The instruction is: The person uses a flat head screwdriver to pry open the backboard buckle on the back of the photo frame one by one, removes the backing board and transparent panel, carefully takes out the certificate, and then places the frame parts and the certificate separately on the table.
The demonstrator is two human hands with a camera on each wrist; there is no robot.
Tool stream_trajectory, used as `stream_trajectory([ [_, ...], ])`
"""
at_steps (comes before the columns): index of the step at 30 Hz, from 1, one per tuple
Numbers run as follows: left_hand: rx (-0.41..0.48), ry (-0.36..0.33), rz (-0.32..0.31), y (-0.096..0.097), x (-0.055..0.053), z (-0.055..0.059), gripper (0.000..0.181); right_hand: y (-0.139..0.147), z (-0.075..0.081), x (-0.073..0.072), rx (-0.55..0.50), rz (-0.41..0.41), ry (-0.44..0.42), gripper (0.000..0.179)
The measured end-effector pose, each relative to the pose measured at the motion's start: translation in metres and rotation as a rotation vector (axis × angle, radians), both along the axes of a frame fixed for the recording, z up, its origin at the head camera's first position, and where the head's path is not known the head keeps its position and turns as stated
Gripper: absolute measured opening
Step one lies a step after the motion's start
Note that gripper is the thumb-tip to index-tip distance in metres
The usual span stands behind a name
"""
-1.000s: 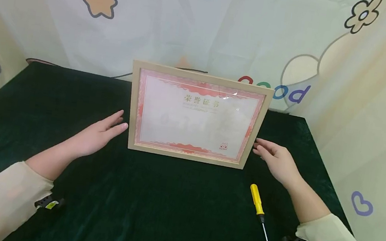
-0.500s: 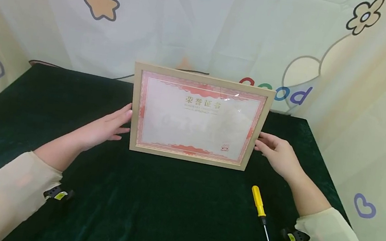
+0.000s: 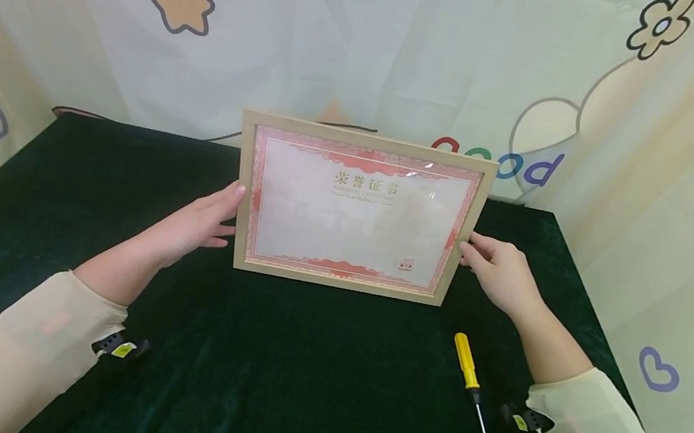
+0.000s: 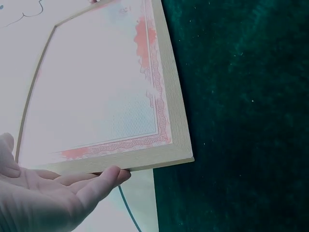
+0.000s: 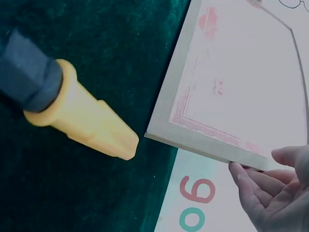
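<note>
A wooden picture frame (image 3: 337,283) with a red-bordered certificate stands upright on the dark green cloth. The left hand (image 3: 195,225) holds its left side, thumb at the front edge and the other fingers along the side. On the opposite side, the right hand (image 3: 505,276) grips the edge between thumb and fingers. Both wrist views show fingertips touching the frame's side, with the left hand (image 4: 63,193) and the right hand (image 5: 275,188) at the lower edge of each picture. Parts of the fingers are hidden behind the frame.
A screwdriver (image 3: 466,363) with a yellow handle lies on the green cloth (image 3: 298,372), right of centre, near the right forearm. Behind the table hangs a pale printed curtain (image 3: 345,39) with a star, a flower and coloured letters.
The left hand has moved right and slightly up, from apart to touching the frame's left side. The right hand's thumb and fingers have moved up a little along the right side. The frame stays standing.
</note>
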State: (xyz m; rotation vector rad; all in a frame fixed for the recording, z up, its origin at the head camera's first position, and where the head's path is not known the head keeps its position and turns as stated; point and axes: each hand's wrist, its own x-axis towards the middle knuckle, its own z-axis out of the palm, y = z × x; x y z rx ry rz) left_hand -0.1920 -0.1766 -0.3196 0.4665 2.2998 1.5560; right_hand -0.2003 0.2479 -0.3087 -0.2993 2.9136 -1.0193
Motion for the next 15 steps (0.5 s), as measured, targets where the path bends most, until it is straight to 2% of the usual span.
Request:
stream_trajectory([
  [15,0.043,0.010,0.008,0.0039,0.0024,0.0017,0.066,-0.0014,-0.0001,0.0009,-0.004,-0.036,0.030,0.049],
])
